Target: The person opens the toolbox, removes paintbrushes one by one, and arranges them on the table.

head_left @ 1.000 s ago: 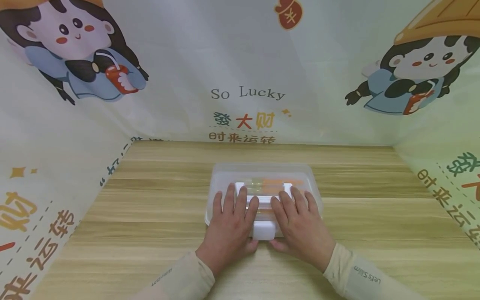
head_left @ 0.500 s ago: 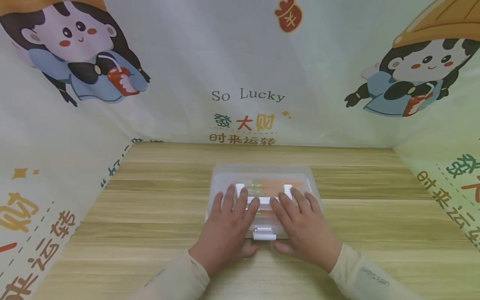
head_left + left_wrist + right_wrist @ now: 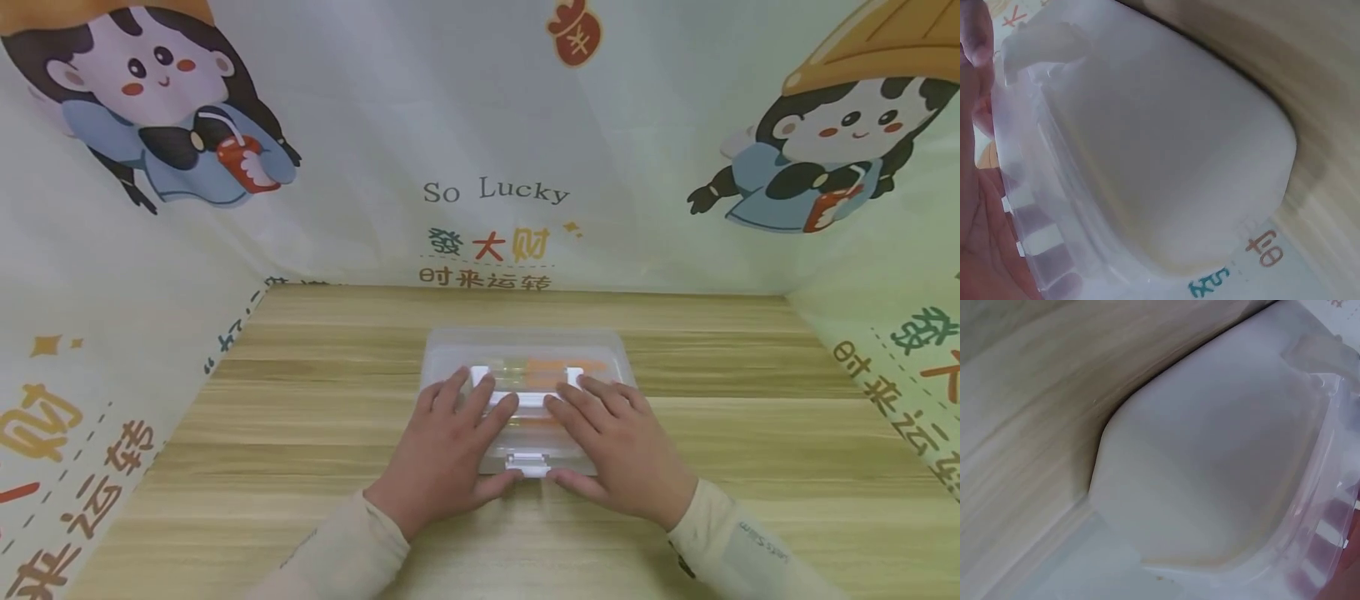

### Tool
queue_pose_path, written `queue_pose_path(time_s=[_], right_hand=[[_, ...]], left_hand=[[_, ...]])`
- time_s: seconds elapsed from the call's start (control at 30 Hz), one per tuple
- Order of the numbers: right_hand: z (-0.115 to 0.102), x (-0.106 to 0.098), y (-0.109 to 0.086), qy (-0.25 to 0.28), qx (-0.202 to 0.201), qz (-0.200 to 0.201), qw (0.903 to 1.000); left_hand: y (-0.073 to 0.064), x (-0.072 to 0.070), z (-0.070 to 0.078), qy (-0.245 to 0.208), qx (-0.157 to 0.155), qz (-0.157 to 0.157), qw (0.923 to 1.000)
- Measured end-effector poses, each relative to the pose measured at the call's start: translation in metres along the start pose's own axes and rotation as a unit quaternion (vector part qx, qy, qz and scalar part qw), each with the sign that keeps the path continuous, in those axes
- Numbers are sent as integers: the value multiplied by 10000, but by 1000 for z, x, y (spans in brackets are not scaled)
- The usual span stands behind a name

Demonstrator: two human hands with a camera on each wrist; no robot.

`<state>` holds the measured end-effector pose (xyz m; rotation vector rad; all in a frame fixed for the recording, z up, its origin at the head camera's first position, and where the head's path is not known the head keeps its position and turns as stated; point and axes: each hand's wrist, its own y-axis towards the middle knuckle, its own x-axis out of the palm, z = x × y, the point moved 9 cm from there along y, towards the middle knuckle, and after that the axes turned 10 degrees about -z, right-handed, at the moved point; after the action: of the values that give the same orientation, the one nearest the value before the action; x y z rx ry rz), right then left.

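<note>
A translucent plastic storage box [image 3: 525,343] with a lid stands on the table, its white carry handle [image 3: 521,399] folded on top. Blurred orange and green items [image 3: 543,372] show through the lid. At the middle of the front edge, the white latch [image 3: 527,467] is flipped outward; in the left wrist view the latch [image 3: 1044,47] juts from the front wall. My left hand [image 3: 450,442] rests on the lid's left half, thumb tip beside the latch. Mirroring it, my right hand [image 3: 626,446] lies on the right half, thumb at the latch's other side.
The box sits on a wood-grain table [image 3: 315,467]. A printed cloth [image 3: 637,192] with cartoon figures and lettering hangs behind the table and along both sides.
The latch has swung from upright against the box front to sticking outward. Both thumbs have risen from below the front edge to beside the latch. The fingers have stayed on the lid.
</note>
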<state>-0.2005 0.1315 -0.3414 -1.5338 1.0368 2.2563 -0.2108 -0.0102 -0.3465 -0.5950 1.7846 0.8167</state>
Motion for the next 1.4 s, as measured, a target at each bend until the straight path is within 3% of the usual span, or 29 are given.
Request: queue_pose_path(time_s=[0.2, 0.53, 0.7, 0.9, 1.4], right_hand=[[-1, 3, 1, -144, 176, -70, 9997], [-9, 9, -3, -329, 404, -59, 9986], [-14, 10, -8, -367, 426, -64, 9984], [-15, 17, -9, -511, 574, -411, 9962], [-14, 21, -7, -978, 697, -492, 9915]], left_hand=[[-1, 3, 0, -113, -98, 23, 9999], [-7, 9, 6, 126, -115, 99, 9998], [-8, 13, 10, 243, -228, -137, 9994], [-7, 16, 14, 579, -387, -321, 9971], [-5, 18, 15, 1082, -471, -105, 9930]])
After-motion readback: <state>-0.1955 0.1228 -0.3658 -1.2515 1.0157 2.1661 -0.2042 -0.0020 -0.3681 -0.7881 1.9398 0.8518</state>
